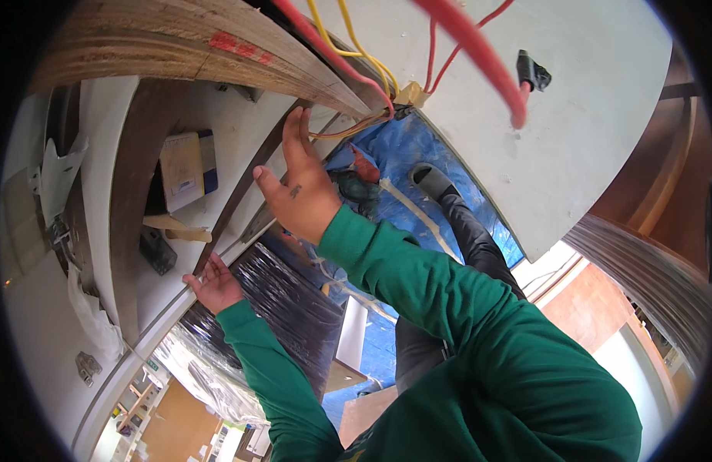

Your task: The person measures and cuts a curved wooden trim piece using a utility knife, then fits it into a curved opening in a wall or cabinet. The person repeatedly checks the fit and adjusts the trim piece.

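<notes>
A narrow dark brown panel edge (244, 189) runs along the front of the white cabinet at the left. At its upper end is my right hand (300, 189), fingers stretched up and thumb held apart, against or very near the edge. By its lower end my left hand (217, 286) is palm up, fingers apart at the edge. Whether either hand bears on the panel from behind cannot be made out. Inside the cabinet are a tan and blue box (188, 169), a small wooden piece (177, 229) and a dark block-like object (157, 250).
Wooden boards (194, 38) cross the upper left. Red cables (479, 46) and yellow wires (348, 50) hang over a pale panel (579, 146). Blue sheeting (406, 150) covers the floor, under a shoe (433, 183). A dark film-wrapped piece (267, 308) stands below my hands.
</notes>
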{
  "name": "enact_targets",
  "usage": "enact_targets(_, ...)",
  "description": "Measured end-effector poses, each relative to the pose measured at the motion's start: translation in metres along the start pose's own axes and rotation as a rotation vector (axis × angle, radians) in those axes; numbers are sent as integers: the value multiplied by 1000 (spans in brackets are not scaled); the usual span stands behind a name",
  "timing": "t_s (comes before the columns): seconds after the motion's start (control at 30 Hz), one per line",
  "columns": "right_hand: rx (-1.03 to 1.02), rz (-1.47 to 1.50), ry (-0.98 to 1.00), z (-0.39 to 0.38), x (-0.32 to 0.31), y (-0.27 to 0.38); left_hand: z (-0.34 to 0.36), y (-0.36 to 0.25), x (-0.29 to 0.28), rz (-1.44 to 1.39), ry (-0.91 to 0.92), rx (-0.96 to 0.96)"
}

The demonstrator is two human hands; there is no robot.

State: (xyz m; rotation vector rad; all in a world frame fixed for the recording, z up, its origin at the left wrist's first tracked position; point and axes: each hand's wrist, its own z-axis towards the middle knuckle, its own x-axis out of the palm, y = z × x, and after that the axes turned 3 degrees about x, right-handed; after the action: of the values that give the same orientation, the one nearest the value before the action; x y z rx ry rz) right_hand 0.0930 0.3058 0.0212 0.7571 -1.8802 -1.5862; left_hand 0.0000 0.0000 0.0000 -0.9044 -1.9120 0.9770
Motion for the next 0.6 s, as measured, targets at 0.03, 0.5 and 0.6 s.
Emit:
enact_targets(0.03,-28,-48,-12,0,-1,2,-3,-3,-2,10,42,-9)
enact_targets(0.5,82,-13,58,8,5,0,1,12,-6,-46,24,24)
enact_targets(0.6,40,24,101,10,4,-4,-12,19,6,-43,2,29)
